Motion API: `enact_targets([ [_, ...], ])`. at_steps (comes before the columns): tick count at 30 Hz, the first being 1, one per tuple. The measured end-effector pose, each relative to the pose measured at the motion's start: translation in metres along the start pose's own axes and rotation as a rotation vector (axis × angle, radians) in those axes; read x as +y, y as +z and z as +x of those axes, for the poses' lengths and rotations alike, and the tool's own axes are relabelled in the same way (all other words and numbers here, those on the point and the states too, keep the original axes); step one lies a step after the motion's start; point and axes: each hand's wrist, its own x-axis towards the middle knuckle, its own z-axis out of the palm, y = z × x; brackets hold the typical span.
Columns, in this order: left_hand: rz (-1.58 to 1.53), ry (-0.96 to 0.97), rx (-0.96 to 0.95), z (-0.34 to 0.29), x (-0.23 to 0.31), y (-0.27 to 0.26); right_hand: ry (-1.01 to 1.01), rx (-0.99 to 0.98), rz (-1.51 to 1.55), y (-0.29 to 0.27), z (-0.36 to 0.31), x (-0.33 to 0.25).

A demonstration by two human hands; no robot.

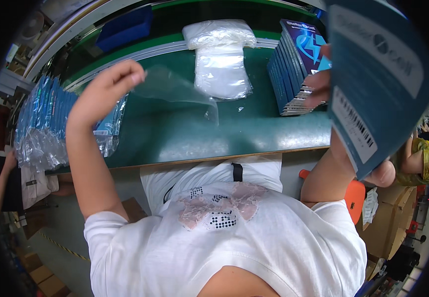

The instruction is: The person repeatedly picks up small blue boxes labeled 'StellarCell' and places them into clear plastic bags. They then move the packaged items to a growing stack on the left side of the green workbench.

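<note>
Pinched between the thumb and fingers of my left hand (106,89) is a clear plastic bag (175,88), which trails to the right above the table. My right hand (318,89), partly hidden, grips a flat blue box (380,94) raised close to the camera at the right. A white label with a barcode shows on the box's face. Just beyond my right fingers stands a row of similar blue boxes (287,74). A pile of clear plastic bags (222,72) lies at the table's far middle. Beside my left forearm, several blue boxes in clear bags (51,106) stand packed together.
The green table (184,141) runs across in front of me. A dark blue bin (124,28) sits at its far left. To my right are an orange seat (355,198) and a cardboard carton (397,213). Other people are at both sides.
</note>
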Motion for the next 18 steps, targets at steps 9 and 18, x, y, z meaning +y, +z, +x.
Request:
enact_targets([
  [9, 0.626, -0.150, 0.062, 0.077, -0.052, 0.004, 0.530, -0.277, 0.405, 0.019, -0.026, 0.051],
  [18, 0.615, 0.100, 0.455, 0.036, -0.050, 0.076, 0.992, -0.150, 0.483, 0.010, -0.060, 0.093],
])
